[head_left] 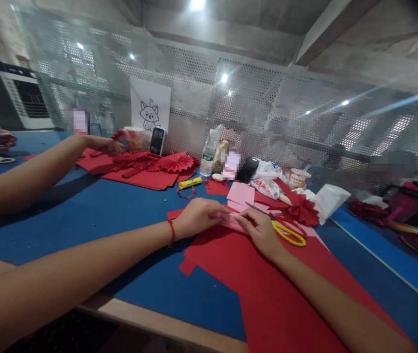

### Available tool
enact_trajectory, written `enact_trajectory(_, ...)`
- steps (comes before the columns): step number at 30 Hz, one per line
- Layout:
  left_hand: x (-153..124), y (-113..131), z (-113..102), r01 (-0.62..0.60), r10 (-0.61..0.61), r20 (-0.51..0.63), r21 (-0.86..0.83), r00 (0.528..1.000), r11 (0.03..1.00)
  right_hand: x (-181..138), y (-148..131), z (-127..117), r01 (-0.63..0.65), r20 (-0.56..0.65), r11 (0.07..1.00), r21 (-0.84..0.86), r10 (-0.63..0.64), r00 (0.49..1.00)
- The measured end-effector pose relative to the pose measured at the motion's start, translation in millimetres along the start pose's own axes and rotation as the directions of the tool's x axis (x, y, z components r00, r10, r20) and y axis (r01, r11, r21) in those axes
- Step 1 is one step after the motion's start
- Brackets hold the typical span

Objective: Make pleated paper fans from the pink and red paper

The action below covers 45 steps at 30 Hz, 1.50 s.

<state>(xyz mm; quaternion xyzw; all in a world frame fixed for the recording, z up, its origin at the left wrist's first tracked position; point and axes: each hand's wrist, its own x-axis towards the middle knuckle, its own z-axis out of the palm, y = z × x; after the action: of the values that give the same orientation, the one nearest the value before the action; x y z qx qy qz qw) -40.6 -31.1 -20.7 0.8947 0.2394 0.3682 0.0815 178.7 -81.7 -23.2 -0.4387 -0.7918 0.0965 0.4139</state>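
A: Which step is in hand?

B: Probably a fold or a crease: the person bends over a narrow piece of pink paper [233, 223], just left of the scissors [290, 238] and above the red sheet [264, 289].

A: And the fingers?

B: Those of the left hand [201, 215] grasp the paper's left part, the thumb being hard to make out. The right hand [259, 229], between that paper and the scissors' yellow handle, pinches the other part between thumb and fingers. Neither has let go.

A: What does the next move call for?

B: By the look of it, aligned edges and even pressure along the strip, with the right wrist kept clear of the scissors, whose blades lie just beyond that hand.

A: Any containers?

B: Several. A paper cup [299, 179] stands beyond the scissors; its contents are hidden. A white plastic bag [268, 180], beyond them and slightly left, is crumpled, and nothing inside can be identified. Farther left of the scissors stands a clear bottle [207, 159]; its fill level cannot be told. Farther left again, a tub [135, 137] shows reddish patches, perhaps print, perhaps contents. A co-worker's hand [108, 145] reaches near that tub.
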Motion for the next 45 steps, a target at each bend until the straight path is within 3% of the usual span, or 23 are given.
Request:
enact_trajectory(4, -0.9, -1.1, 1.2, -0.092, 0.086, 0.038, 0.192, 0.996, 0.977, 0.2, 0.2, -0.3, 0.013, 0.029, 1.000, 0.028, -0.013, 0.999)
enact_trajectory(7, -0.8, -0.3, 1.7, -0.106, 0.097, 0.054, 0.218, 0.994, 0.970, 0.2, 0.5, -0.6, 0.017, 0.069, 0.999, 0.033, -0.019, 0.997)
enact_trajectory(17, -0.9, 4.2, 0.7, -0.102, 0.090, 0.113, 0.100, 0.989, 0.990, -0.5, 0.7, 0.8, 0.001, 0.186, 1.000, 0.025, -0.006, 0.982)
enact_trajectory(38, 1.1, 0.4, 4.6, -0.134, 0.132, 0.082, 0.023, 0.988, 0.991, -0.4, -1.8, -0.1, 0.022, 0.214, 1.000, -0.008, -0.019, 0.977)
enact_trajectory(45, 2.0, -0.8, 3.0, -0.010, 0.025, 0.115, -0.136, 0.993, 0.991, 0.3, -0.5, -0.5, 0.022, 0.220, 1.000, 0.019, -0.025, 0.975)
